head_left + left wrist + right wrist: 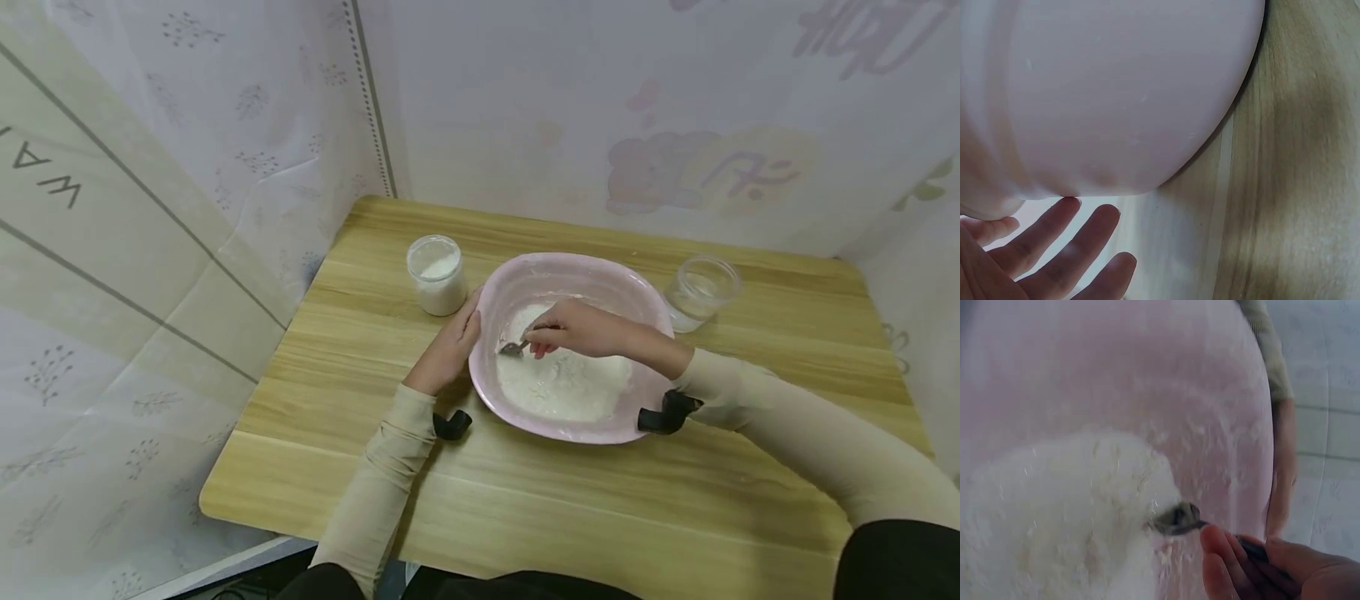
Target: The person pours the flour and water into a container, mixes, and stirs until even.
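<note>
A pink plastic basin [491, 396] stands on the table with a mound of white, flour-like powder [573, 387] in its bottom, damp and clumpy in places. My right hand [576, 327] reaches over the basin and grips a metal spoon [513, 348] by its handle. In the right wrist view the spoon's head [1175, 519] lies at the edge of the white powder, near the basin's wall. At the left side of the basin, my left hand [452, 342] rests against the rim. Its fingers [1079, 250] are nearly straight, fingertips at the outer wall.
A glass jar [437, 283] of white powder stands left of the basin, close to my left hand. Behind the right forearm is a clear glass container [701, 287]. The wooden table [315, 433] backs onto patterned wall sheets [510, 108].
</note>
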A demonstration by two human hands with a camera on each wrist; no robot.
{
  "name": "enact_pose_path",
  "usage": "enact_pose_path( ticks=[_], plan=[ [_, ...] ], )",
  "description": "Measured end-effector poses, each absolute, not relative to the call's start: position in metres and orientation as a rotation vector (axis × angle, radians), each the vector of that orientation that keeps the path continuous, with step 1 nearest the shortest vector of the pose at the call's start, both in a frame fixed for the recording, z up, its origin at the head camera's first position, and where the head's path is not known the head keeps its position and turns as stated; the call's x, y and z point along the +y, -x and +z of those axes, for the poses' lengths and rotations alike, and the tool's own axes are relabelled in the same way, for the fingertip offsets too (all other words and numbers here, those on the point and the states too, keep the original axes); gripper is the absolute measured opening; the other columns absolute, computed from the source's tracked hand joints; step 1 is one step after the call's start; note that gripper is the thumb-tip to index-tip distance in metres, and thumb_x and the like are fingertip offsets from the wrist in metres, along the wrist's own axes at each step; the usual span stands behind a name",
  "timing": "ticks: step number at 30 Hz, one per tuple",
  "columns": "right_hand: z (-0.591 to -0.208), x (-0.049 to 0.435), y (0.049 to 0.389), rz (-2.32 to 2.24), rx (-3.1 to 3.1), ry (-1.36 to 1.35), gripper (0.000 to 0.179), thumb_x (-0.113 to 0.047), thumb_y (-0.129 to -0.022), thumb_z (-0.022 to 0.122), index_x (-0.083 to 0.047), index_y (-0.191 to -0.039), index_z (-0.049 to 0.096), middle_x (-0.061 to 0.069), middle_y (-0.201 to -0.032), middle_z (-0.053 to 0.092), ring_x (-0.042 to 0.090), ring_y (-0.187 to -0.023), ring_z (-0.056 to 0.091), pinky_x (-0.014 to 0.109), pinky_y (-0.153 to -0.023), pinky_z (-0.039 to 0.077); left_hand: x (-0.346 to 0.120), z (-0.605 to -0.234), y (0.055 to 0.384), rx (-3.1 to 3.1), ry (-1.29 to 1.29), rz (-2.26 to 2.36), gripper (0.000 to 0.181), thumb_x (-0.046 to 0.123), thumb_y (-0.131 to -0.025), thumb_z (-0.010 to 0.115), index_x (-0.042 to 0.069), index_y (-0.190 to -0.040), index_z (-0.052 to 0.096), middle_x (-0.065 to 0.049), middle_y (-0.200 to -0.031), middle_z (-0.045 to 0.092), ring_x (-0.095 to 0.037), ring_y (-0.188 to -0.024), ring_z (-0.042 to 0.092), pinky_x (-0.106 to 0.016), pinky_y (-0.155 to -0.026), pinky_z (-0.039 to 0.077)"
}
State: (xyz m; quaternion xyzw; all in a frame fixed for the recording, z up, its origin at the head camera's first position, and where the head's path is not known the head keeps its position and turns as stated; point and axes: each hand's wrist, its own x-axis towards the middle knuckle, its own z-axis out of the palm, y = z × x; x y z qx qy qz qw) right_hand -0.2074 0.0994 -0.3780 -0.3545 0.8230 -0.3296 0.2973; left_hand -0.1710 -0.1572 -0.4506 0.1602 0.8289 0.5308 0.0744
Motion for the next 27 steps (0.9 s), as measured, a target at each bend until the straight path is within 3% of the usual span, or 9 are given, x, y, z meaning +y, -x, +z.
enact_pose_path(
  ticks=[7, 12, 17, 22, 27],
  plan=[
    [-0.373, 0.113, 0.180, -0.777, 2.078, 1.006, 0.032, -0.025, -0.110, 0.053, -0.006, -0.112, 0.078, 0.005, -0.093, 0.080, 0.027, -0.092, 0.077, 0.028, -0.085, 0.063, -0.157, -0.450, 0.171, 2.485, -0.472, 1.581, 0.058, 0.032, -0.115, 0.028, 0.011, -0.168, 0.017, -0.015, -0.175, 0.017, -0.029, -0.163, 0.016, -0.047, -0.134, 0.015],
    [-0.370, 0.137, 0.178, -0.689, 2.127, 0.975, 0.030, -0.023, -0.110, 0.053, -0.008, -0.104, 0.078, -0.003, -0.082, 0.076, 0.022, -0.082, 0.076, 0.026, -0.078, 0.062, -0.158, -0.449, 0.170, 2.479, -0.474, 1.585, 0.058, 0.031, -0.115, 0.028, 0.010, -0.168, 0.017, -0.014, -0.175, 0.017, -0.028, -0.163, 0.016, -0.047, -0.134, 0.014],
    [-0.365, 0.164, 0.183, -0.608, 2.257, 0.925, 0.029, -0.020, -0.110, 0.054, -0.008, -0.096, 0.076, -0.002, -0.076, 0.073, 0.017, -0.072, 0.072, 0.024, -0.069, 0.059, -0.158, -0.450, 0.171, 2.476, -0.482, 1.588, 0.058, 0.031, -0.115, 0.028, 0.010, -0.168, 0.018, -0.013, -0.175, 0.018, -0.028, -0.163, 0.016, -0.046, -0.134, 0.014],
    [-0.362, 0.183, 0.194, -0.587, 2.464, 0.817, 0.030, -0.017, -0.110, 0.052, -0.006, -0.092, 0.074, 0.000, -0.075, 0.073, 0.015, -0.071, 0.071, 0.027, -0.067, 0.059, -0.158, -0.450, 0.172, 2.472, -0.491, 1.594, 0.058, 0.031, -0.115, 0.028, 0.008, -0.168, 0.018, -0.015, -0.175, 0.018, -0.028, -0.163, 0.016, -0.046, -0.134, 0.013],
    [-0.367, 0.191, 0.208, -0.677, 2.604, 0.658, 0.033, -0.020, -0.112, 0.049, -0.002, -0.100, 0.075, 0.004, -0.082, 0.075, 0.024, -0.079, 0.075, 0.036, -0.074, 0.063, -0.158, -0.450, 0.171, 2.461, -0.486, 1.597, 0.058, 0.031, -0.115, 0.028, 0.010, -0.168, 0.017, -0.015, -0.175, 0.017, -0.028, -0.163, 0.015, -0.046, -0.134, 0.013]
  ],
)
